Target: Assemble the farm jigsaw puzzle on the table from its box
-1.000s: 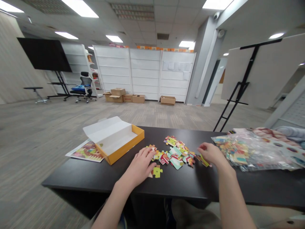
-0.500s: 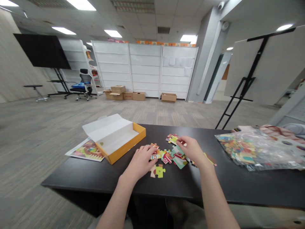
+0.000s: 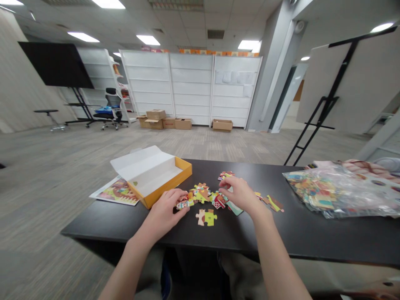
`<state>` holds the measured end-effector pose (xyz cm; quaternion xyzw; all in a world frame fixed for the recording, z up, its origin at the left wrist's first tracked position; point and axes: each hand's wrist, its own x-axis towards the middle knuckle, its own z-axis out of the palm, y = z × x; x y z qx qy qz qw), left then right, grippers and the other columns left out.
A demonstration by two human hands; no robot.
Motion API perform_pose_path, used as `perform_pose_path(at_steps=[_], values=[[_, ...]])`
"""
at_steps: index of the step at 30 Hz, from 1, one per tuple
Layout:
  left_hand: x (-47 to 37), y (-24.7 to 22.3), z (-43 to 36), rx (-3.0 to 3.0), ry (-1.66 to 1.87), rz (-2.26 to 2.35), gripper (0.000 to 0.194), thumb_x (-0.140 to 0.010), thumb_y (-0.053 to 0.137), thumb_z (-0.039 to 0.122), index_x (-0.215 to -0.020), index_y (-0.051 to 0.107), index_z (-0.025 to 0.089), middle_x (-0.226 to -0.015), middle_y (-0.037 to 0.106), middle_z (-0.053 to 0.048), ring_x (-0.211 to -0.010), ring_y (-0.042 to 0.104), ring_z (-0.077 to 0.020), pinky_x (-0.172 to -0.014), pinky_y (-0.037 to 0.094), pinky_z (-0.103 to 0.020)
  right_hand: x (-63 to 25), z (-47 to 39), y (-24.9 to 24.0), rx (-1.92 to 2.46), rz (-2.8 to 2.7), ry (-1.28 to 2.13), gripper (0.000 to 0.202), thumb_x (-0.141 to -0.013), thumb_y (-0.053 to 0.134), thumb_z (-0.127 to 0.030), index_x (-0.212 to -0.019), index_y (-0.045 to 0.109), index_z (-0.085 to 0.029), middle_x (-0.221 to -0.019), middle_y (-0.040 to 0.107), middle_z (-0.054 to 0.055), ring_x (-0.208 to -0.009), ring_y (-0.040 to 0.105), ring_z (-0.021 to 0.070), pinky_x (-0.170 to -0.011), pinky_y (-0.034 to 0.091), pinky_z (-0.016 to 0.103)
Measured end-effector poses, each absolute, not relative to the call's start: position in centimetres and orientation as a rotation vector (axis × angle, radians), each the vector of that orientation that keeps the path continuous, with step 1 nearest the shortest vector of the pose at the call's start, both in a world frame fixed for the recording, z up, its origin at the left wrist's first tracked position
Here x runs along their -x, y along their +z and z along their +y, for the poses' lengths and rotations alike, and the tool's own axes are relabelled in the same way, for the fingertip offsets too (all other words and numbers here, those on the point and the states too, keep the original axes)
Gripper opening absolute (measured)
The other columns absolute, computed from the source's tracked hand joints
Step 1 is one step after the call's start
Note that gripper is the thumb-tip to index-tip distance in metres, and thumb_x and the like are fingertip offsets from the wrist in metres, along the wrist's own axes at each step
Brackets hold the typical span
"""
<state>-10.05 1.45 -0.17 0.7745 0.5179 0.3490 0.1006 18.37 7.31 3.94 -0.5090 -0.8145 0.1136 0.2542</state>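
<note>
The left hand [image 3: 164, 213] of the person is near the middle of the smooth black surface [image 3: 265, 233]. Its fingers reach to a small cluster of multicoloured cardboard puzzle pieces [image 3: 185, 201], and the thumb stands apart from the fingers, so this hand is loose and not clenched. The right hand [image 3: 240, 195] is above other pieces, with bent fingers pointing to the left; I cannot tell if something is held between its fingertips.

Between the two hands lies a loose heap of green, yellow and brown puzzle pieces [image 3: 201, 193]. In front of it, nearer to the person, a pair of beige and lime-green puzzle pieces [image 3: 206, 217] lies flat, side by side. To the right of the right hand, a yellow-green and brown puzzle piece [image 3: 275, 203] is on the surface.

On the left side stands an open yellow cardboard box with white inside [image 3: 170, 187], partly covering a flat colourful printed sheet [image 3: 117, 191]. On the right side there is a transparent plastic bag with colourful flat pieces [image 3: 331, 191].
</note>
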Motion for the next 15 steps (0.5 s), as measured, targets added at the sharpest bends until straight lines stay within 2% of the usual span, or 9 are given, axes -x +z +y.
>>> perform_pose_path(at_steps=[7, 13, 15], values=[[11.2, -0.2, -0.4, -2.287, 0.889, 1.437, 0.037, -0.083, 0.071, 0.036, -0.119, 0.068, 0.028, -0.12, 0.069, -0.008, -0.112, 0.064, -0.0275, -0.099, 0.052, -0.041, -14.7, 7.0, 3.2, 1.288, -2.323, 0.377, 0.016, -0.08, 0.076, -0.021, -0.095, 0.071, -0.018, -0.105, 0.07, 0.008, -0.103, 0.063, 0.0222, -0.091, 0.046, 0.034], [11.1, -0.2, -0.4, -2.294, 0.836, 1.403, 0.04, -0.083, 0.074, 0.037, -0.121, 0.066, 0.028, -0.121, 0.068, -0.008, -0.114, 0.063, -0.027, -0.101, 0.051, -0.041, -14.5, 7.8, 1.3, 1.293, -2.351, 0.419, 0.046, -0.075, 0.081, -0.027, -0.117, 0.065, -0.019, -0.114, 0.069, 0.009, -0.11, 0.062, 0.025, -0.094, 0.045, 0.036], [10.8, -0.2, -0.2, -2.3, 0.848, 1.398, 0.039, -0.084, 0.074, 0.036, -0.121, 0.065, 0.027, -0.121, 0.067, -0.008, -0.116, 0.061, -0.027, -0.101, 0.05, -0.041, -14.6, 8.1, 1.0, 1.305, -2.348, 0.426, 0.048, -0.075, 0.081, -0.027, -0.119, 0.064, -0.019, -0.115, 0.07, 0.009, -0.11, 0.063, 0.0253, -0.093, 0.045, 0.036]])
